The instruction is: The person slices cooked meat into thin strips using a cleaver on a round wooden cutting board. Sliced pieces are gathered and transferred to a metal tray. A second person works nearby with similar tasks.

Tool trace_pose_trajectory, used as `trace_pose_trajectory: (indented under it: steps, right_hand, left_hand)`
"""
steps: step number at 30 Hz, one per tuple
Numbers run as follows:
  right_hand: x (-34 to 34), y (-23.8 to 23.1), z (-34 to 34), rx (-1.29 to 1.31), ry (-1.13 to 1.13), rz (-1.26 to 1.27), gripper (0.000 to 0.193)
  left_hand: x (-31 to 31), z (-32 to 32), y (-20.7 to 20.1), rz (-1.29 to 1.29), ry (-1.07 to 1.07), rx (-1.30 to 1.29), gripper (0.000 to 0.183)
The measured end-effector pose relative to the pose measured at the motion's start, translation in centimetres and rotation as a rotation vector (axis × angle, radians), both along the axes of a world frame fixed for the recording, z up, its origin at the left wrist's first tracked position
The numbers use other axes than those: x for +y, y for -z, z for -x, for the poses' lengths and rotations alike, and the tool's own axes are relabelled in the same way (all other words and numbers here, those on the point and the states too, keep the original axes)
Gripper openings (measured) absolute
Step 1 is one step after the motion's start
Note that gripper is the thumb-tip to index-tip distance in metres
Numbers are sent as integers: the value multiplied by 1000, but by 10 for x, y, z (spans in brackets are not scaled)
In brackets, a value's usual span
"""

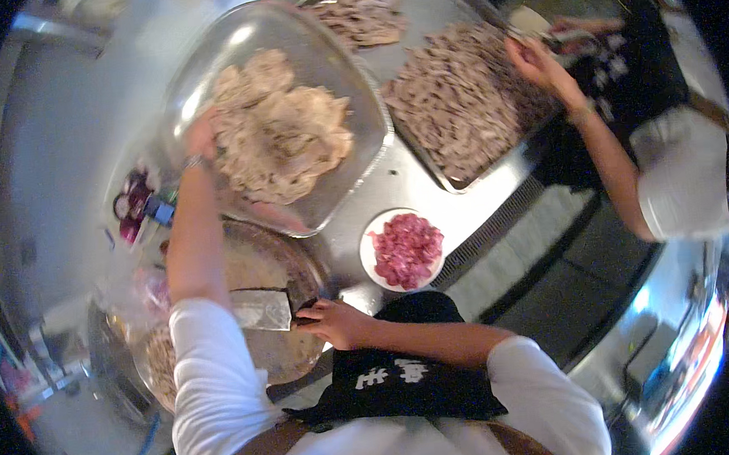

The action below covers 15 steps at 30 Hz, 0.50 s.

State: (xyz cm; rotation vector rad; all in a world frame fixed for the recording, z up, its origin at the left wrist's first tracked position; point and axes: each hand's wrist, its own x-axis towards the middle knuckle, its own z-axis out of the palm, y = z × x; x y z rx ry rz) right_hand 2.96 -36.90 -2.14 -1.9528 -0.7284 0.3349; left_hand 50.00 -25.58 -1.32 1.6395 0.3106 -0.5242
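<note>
My left hand (200,136) reaches over the near-left side of a big metal tray (356,101) and touches the edge of the pale cooked meat (278,136) heaped there. Its fingers are blurred and partly lost against the meat, so their grip is unclear. My right hand (342,324) is closed round the handle of a cleaver (260,309). The wide blade lies flat over a round wooden chopping block (284,351), which my left arm partly covers.
A white plate (370,271) of raw red meat pieces stands right of the block. Beyond it is a tray (455,186) of sliced meat, where a co-worker's hand (539,63) works. Purple onions (132,201) and a plastic bag (136,290) lie at left.
</note>
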Motion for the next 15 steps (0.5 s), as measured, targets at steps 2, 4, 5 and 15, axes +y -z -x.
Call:
trace_pose_trajectory:
  steps: [2,4,5,15]
  right_hand:
    - [1,1,1,-9,63,-45,50]
    - [3,2,2,-20,52,-34,47]
    - [3,2,2,-39,71,-57,47]
    - [-3,-4,-5,-63,-9,29,48]
  left_hand:
    - [-3,15,-34,-42,-101,-197,22]
    - [-6,29,-78,126,-38,-194,19]
    - [-6,37,-100,90,-32,-210,17]
    - [37,137,-232,-60,68,-353,13]
